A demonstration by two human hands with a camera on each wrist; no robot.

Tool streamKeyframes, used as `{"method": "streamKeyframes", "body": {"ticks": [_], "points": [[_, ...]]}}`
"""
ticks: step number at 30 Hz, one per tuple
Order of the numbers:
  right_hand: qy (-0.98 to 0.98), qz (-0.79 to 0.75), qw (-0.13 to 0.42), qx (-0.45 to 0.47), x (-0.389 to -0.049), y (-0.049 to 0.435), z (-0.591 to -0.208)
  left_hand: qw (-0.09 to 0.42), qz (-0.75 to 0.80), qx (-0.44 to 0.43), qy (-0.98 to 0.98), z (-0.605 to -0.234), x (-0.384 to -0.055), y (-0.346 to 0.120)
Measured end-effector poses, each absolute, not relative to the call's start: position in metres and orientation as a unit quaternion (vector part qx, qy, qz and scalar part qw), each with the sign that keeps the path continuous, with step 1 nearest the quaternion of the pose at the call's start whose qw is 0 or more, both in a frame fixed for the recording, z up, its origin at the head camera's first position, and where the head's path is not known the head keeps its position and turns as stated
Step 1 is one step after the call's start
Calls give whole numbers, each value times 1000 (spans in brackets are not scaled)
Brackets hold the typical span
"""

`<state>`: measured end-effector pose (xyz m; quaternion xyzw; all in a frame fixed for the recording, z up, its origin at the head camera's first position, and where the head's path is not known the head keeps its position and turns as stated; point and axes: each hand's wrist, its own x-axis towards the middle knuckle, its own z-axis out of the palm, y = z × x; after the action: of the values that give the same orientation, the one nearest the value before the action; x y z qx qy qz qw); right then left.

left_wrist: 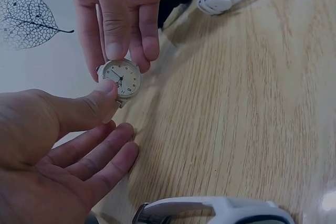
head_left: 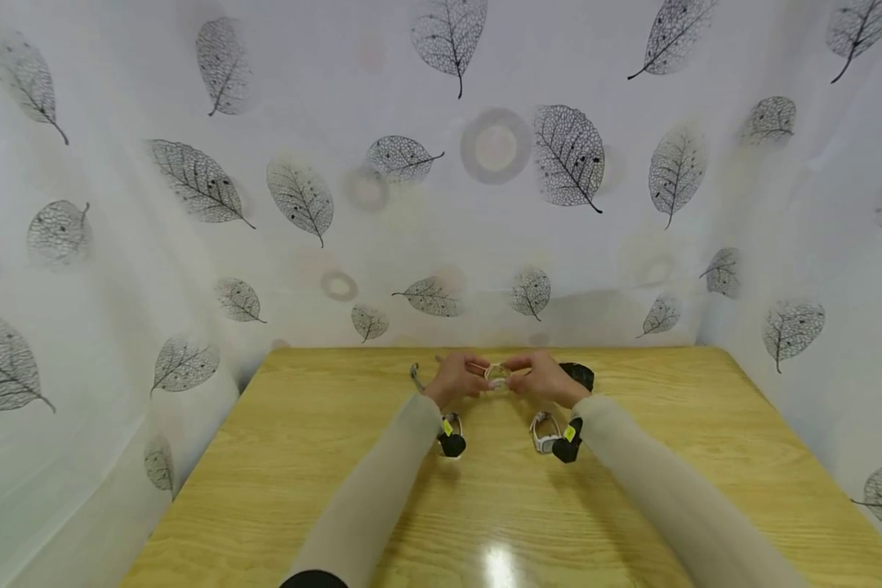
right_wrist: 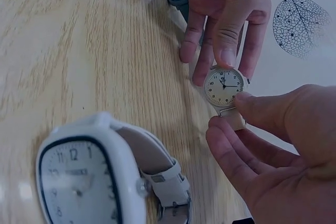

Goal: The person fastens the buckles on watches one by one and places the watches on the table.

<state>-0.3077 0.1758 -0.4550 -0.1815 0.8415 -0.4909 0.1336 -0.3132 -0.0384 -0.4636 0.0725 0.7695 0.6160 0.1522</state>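
Note:
A round wristwatch [head_left: 496, 376] with a pale dial, gold-toned case and light strap is held up between both hands near the table's far edge. My left hand [head_left: 457, 377] pinches its left side, thumb on the rim of the dial [right_wrist: 224, 86]. My right hand [head_left: 547, 380] pinches the opposite side, its thumb also at the case edge. In the left wrist view, the other fingers of the left hand [left_wrist: 68, 145] extend below the watch. Much of the strap is hidden behind the fingers.
On the wooden table [head_left: 485, 506], a white square-faced watch [right_wrist: 79, 182] stands near the right wrist. Another white watch [left_wrist: 226, 208] is by the left wrist. A dark grey-green watch [head_left: 416, 376] lies beyond the left hand, a black watch [head_left: 579, 374] beyond the right. Leaf-patterned cloth [head_left: 426, 229] hangs behind.

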Motion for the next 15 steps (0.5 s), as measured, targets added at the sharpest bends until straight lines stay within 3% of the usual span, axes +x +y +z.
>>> {"method": "streamKeyframes", "body": {"ticks": [15], "points": [[866, -456, 124, -165, -316, 170, -461, 144, 566, 74, 808, -467, -322, -36]]}}
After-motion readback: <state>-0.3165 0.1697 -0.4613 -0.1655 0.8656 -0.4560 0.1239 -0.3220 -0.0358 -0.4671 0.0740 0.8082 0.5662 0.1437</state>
